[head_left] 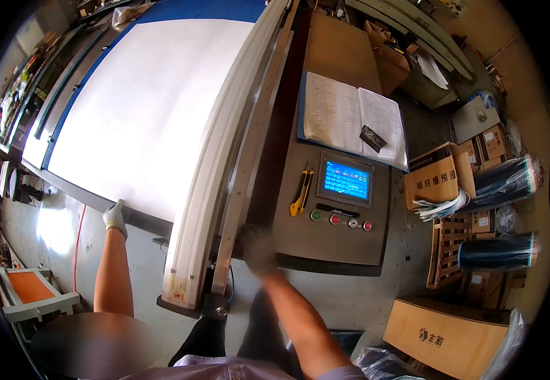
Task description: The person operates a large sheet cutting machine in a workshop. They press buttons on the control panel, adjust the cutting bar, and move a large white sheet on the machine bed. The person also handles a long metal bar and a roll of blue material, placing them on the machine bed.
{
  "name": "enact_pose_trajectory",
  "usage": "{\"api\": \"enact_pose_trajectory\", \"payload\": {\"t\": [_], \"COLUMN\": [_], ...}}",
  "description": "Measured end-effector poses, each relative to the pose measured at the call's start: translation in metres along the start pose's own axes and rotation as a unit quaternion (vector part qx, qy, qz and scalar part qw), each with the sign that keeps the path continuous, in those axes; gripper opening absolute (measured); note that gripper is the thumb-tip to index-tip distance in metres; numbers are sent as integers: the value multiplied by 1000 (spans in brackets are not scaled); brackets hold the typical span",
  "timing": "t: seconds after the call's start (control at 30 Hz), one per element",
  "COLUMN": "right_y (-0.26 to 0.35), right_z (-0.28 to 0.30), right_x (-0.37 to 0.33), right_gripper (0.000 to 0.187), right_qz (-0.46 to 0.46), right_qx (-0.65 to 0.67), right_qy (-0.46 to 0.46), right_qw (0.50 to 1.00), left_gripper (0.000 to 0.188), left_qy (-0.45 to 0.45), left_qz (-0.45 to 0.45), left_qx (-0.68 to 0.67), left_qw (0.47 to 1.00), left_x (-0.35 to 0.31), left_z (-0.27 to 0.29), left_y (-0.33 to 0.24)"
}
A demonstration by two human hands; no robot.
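My left hand [115, 218], in a pale knit glove, is closed at the dark front edge [142, 220] of a wide table. Some of its fingers are hidden. Across that table lies a large white sheet [148, 101], which reaches the front edge near this hand. My right hand [257, 251], gloved too, is smeared by motion, so its fingers cannot be made out. It is between the long metal beam's side rail [240, 183] and the front left corner of the control panel top [326, 244]. Nothing can be seen in it.
On the panel are a lit touchscreen [346, 179], several buttons [353, 223], a yellow utility knife [300, 193] and an open binder [338, 114] with a dark small object [372, 138] on it. Cardboard boxes [446, 335], wrapped rolls [497, 251] and a wooden pallet [447, 250] stand right.
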State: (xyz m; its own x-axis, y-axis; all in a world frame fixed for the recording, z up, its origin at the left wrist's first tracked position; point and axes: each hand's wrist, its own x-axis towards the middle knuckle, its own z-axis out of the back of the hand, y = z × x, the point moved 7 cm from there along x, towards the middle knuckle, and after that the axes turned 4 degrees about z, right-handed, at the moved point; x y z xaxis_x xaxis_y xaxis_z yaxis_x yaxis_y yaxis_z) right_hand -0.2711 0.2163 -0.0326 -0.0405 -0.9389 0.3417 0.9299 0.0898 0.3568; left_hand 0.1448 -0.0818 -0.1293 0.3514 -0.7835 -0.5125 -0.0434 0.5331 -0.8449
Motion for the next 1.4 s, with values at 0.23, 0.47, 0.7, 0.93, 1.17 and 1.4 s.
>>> {"api": "enact_pose_trajectory", "payload": {"t": [0.23,0.47,0.7,0.93,1.17,1.4], "right_y": [2,6,6,6,4,7], "right_z": [-3,0,2,5,1,3], "right_x": [-2,-2,-3,-1,1,-3], "right_gripper": [30,25,22,22,27,24], "right_qz": [11,31,31,30,27,26], "right_qx": [0,8,11,24,18,20], "right_qy": [-18,-24,-55,-64,-44,-44], "right_qw": [1000,999,998,997,999,998], "left_gripper": [26,24,26,29,28,36], "left_qy": [0,4,-16,-4,-5,-3], "left_qz": [-10,-26,-42,-36,-41,-45], "left_qx": [11,5,21,40,59,51], "left_qw": [1000,1000,999,999,997,998], "left_x": [-14,-19,-20,-10,-5,4], "left_z": [-1,0,-1,2,3,10], "left_y": [-8,-9,-9,-6,-8,-2]}}
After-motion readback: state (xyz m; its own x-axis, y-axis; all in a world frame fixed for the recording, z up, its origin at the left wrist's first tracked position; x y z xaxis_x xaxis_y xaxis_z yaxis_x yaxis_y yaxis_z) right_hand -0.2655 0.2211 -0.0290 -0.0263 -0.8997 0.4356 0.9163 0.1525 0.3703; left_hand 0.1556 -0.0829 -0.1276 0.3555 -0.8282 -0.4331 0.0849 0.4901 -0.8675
